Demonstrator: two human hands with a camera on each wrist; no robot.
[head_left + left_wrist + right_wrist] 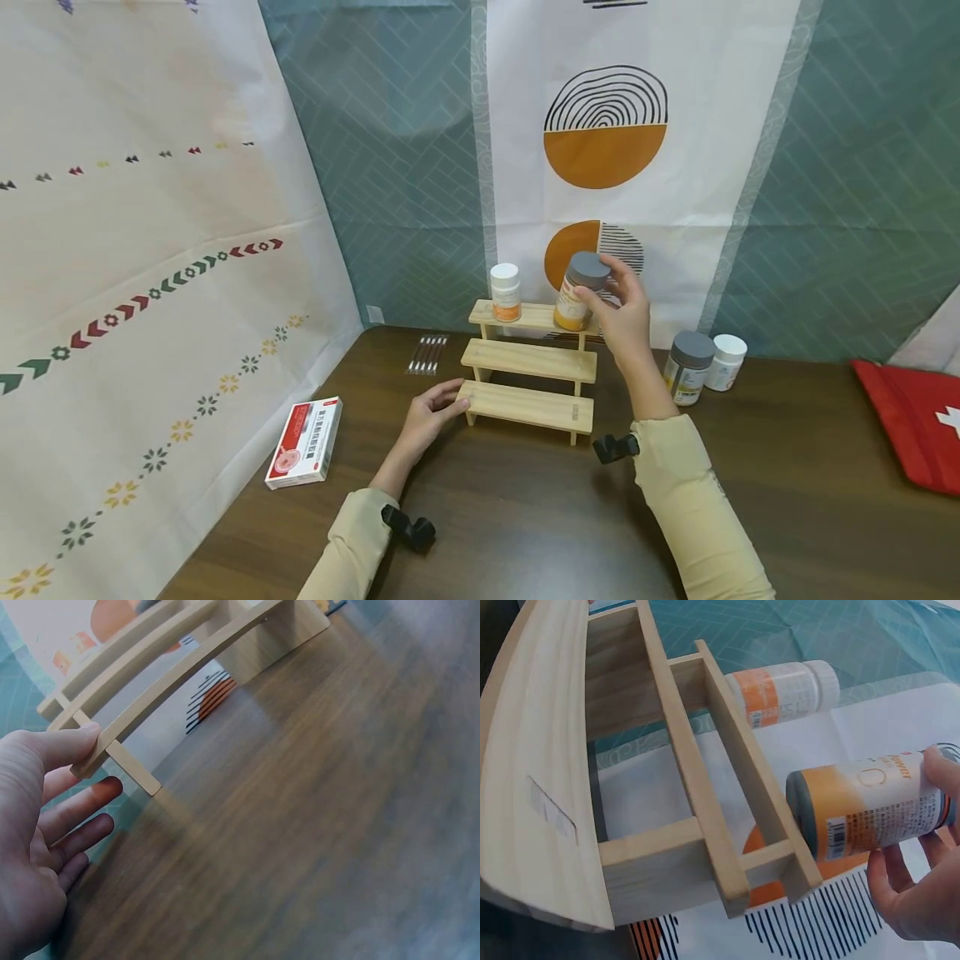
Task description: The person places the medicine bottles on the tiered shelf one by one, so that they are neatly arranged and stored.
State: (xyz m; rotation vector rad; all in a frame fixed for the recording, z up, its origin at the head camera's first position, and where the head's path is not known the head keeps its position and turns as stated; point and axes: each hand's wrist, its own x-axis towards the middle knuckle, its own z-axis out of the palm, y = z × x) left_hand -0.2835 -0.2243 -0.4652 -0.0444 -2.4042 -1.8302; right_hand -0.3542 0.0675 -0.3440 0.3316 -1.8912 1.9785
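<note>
A three-step wooden display rack [528, 358] stands on the brown table. My left hand [426, 417] pinches the left end of its lowest step, thumb on the board and the other fingers spread, as the left wrist view shows. At the rack's top right, my right hand [624, 312] grips a grey-capped pill bottle [862, 806] with a yellow and white label. Its base is at the top step; whether its weight rests there I cannot tell. On that step's left side stands a white-capped bottle [506, 292] with an orange label.
Right of the rack stand another grey-capped bottle [688, 367] and a small white bottle [726, 362]. Cotton swabs [427, 354] lie to its left. A red and white medicine box [303, 442] is near the left cloth, and a red pouch [918, 425] lies far right.
</note>
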